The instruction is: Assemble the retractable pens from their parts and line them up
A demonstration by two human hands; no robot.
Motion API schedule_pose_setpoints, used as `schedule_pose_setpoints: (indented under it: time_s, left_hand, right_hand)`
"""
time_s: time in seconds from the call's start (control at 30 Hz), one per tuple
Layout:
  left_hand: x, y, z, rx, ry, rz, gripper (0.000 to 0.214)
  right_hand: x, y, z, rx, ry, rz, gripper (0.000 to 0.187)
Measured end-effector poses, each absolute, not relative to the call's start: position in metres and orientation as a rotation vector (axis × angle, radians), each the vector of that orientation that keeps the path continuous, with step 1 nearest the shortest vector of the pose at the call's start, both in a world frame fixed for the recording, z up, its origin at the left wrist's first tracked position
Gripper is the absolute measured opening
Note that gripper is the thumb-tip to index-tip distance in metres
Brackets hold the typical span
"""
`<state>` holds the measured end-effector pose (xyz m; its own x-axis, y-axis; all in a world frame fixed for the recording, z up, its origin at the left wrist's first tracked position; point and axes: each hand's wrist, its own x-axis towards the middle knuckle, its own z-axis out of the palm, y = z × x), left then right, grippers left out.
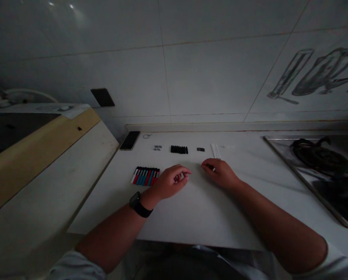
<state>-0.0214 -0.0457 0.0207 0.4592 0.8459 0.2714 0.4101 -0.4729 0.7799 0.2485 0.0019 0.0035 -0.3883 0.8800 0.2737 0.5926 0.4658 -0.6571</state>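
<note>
My left hand (174, 180) hovers low over the white countertop (185, 217), its fingers loosely curled and a gap showing inside them. Nothing is visible in it. Just left of it lies a row of red, teal and white pen-like tubes with black ends (145, 176). My right hand (220, 172) faces it across a small gap, fingers half bent and no object visible in them. Thin white sticks (215, 151) lie just beyond it. Farther back are a row of short black cylinders (179, 149), small dark pieces (200, 149) and tiny metallic parts (157, 147).
A phone (130, 140) and a small ring-shaped item (147, 136) lie at the back left. A gas stove (322, 163) borders the counter on the right. A white panel with a wooden edge (72, 128) rises at left. Behind is a tiled wall (206, 77).
</note>
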Motion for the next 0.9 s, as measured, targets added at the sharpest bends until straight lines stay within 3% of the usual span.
schedule_pose_setpoints:
  time_s: [0.9]
  left_hand:
    - [-0.0283,-0.0386,0.0209,2.214,1.028,0.865,0.016]
  right_hand:
    - [0.2483,0.0077,-0.0058,-1.189,-2.208,0.595,0.025]
